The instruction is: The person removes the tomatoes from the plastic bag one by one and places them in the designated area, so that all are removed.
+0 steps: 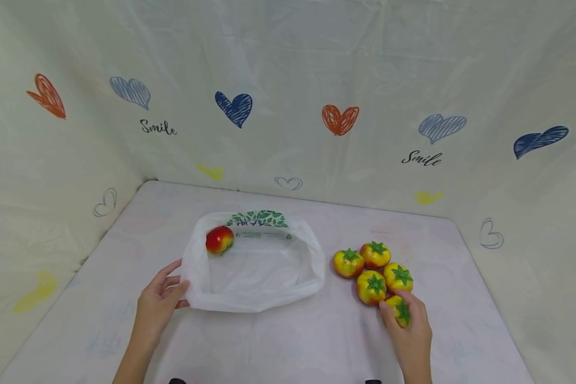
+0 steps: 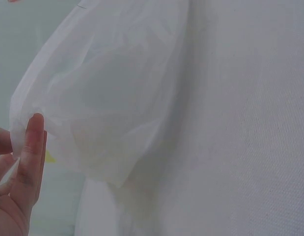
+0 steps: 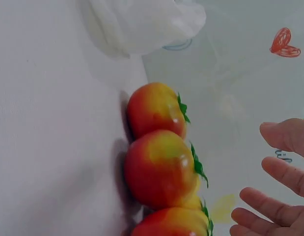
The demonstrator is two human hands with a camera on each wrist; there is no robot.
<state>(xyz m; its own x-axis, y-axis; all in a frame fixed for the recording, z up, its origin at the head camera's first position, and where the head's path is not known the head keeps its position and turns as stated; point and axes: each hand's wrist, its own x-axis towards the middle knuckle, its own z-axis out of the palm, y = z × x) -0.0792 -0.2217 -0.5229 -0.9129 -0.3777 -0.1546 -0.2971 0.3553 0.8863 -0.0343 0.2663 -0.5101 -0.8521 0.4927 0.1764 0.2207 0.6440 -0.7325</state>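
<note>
A white plastic bag with a green leaf print stands with its mouth wide, left of the table's middle. Inside it, against the far left wall, lies a red and yellow tomato. My left hand pinches the bag's left rim between thumb and fingers; the left wrist view shows the bag's outer side beside that hand. Several tomatoes with green star-shaped tops cluster to the right. Over the nearest tomato hovers my right hand, its fingers spread and apart from the fruit in the right wrist view.
A pale table carries everything. Behind and beside it hangs a light curtain printed with hearts and "Smile". Two small dark objects show at the bottom edge of the head view. Some table surface separates the bag from the tomatoes.
</note>
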